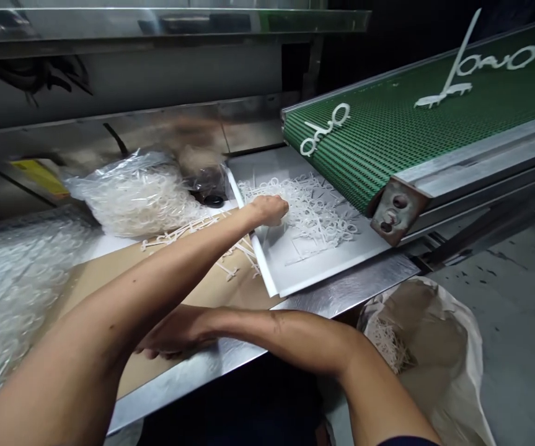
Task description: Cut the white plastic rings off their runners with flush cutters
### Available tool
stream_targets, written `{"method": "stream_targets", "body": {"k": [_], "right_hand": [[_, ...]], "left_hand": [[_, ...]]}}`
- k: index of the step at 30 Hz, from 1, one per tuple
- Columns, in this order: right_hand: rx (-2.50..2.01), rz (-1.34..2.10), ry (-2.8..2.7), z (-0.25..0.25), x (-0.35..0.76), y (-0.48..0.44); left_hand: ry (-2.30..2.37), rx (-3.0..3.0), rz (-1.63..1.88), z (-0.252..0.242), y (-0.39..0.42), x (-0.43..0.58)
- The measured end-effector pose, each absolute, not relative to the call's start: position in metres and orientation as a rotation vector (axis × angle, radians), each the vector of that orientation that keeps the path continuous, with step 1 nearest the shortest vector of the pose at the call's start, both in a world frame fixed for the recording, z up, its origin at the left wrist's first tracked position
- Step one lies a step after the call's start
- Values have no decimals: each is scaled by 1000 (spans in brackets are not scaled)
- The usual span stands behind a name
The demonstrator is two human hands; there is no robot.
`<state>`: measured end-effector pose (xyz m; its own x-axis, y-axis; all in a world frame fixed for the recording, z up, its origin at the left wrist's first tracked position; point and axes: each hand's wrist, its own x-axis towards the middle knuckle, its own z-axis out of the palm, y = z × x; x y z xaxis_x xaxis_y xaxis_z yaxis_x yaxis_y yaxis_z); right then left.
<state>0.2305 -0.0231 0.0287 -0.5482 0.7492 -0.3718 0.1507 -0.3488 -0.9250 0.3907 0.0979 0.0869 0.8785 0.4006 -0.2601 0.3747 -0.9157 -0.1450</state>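
My left hand [271, 210] reaches across to the white tray [271, 266], its fingers curled closed at the near left side of a heap of small white plastic ring parts [316, 214]. Whatever it holds, if anything, is hidden. Below my left forearm, my right hand [174, 334] is low over the brown cardboard [109, 279], partly covered by that forearm. Its visible fingers are curled, and their contents cannot be seen. White plastic sprue sticks [230, 271] lie scattered on the cardboard between the hands and the tray.
A green conveyor belt [388, 136] carries white moulded pieces [325, 129] above the tray's right side. Clear bags of white parts [132, 198] stand left and behind. A sack with white scraps [444, 328] sits below the metal table edge [341, 288]. A metal shelf [178, 25] spans the back.
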Motion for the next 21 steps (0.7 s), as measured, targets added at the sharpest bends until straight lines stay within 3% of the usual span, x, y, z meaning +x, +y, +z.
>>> {"method": "stream_targets", "body": {"k": [15,18,21], "right_hand": [[-1023,1917,-1553,17,229,-17],[-1029,1902,-1514,17,228,-18],[-1052,1837,-1476,19,232,-15]], "left_hand": [[-536,-3495,-175,140,101,366],[-601,-3598,-558,149,103,340],[-583,-3685,-1243,161,102,297]]}}
